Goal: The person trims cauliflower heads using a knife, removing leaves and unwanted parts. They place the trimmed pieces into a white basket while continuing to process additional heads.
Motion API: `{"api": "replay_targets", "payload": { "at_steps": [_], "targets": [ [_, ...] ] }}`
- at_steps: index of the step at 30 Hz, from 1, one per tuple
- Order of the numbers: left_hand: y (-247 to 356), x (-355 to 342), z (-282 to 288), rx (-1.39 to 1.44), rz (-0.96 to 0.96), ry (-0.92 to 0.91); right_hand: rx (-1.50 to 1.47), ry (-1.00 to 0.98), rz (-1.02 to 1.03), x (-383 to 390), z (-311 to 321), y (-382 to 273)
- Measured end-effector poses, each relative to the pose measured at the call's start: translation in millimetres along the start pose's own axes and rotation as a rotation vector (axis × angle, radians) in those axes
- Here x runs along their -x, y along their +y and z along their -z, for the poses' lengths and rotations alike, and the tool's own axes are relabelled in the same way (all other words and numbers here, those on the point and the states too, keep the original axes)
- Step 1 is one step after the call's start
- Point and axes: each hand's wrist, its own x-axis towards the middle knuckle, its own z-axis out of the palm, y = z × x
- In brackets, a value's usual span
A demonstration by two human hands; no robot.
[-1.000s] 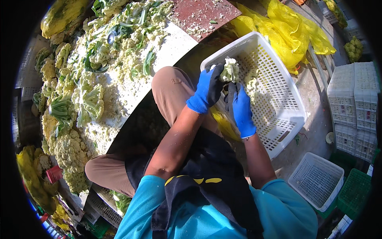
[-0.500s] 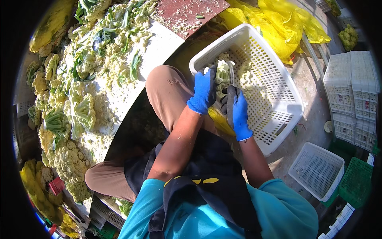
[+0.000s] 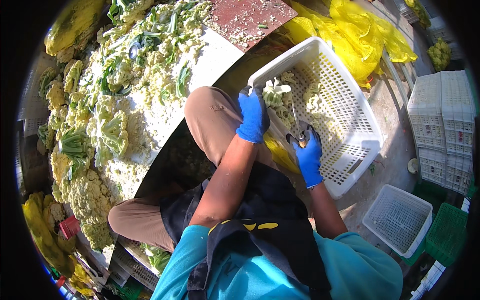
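Note:
In a blue glove with dark fingertips, my left hand point(image 3: 253, 114) is closed on a piece of cauliflower point(image 3: 275, 96) whose pale cut stem faces right. The hand covers part of the piece. My right hand point(image 3: 309, 154), gloved the same way, is wrapped round the handle of a knife point(image 3: 295, 116). Its narrow blade points away from me, just right of the cauliflower and apart from my left hand. Both hands are over the near left side of a white perforated basket point(image 3: 352, 145), where cut florets point(image 3: 312, 97) lie.
A large heap of cauliflower and leaves point(image 3: 107, 130) covers the white tabletop point(image 3: 217, 57) on my left. Yellow mesh bags point(image 3: 350, 35) lie beyond the basket. To the right are stacked white crates point(image 3: 440, 115), a smaller white basket point(image 3: 398, 220) and a green crate point(image 3: 447, 232).
My right hand has drawn the knife back toward me and slightly right, away from the cauliflower, so more blade shows. My left hand keeps its grip. The view has shifted slightly.

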Motion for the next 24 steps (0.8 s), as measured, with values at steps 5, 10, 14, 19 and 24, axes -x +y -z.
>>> {"api": "replay_targets", "payload": {
  "at_steps": [5,10,14,19,24],
  "targets": [
    [19,-9,27,0.0,-0.146,0.115,-0.061,-0.282,-0.082,-3,5,-13],
    [64,25,33,0.133,-0.333,-0.049,0.146,-0.327,0.289,-11,-9,-14],
    [95,42,47,0.345,-0.379,0.083,0.098,-0.367,0.564,9,-24,-21],
    [121,59,72,-0.365,-0.903,0.184,-0.097,-0.374,0.723,10,-33,-38],
    [118,55,75,-0.286,-0.884,0.171,-0.152,-0.642,0.584,-7,-33,-47]
  ]
}}
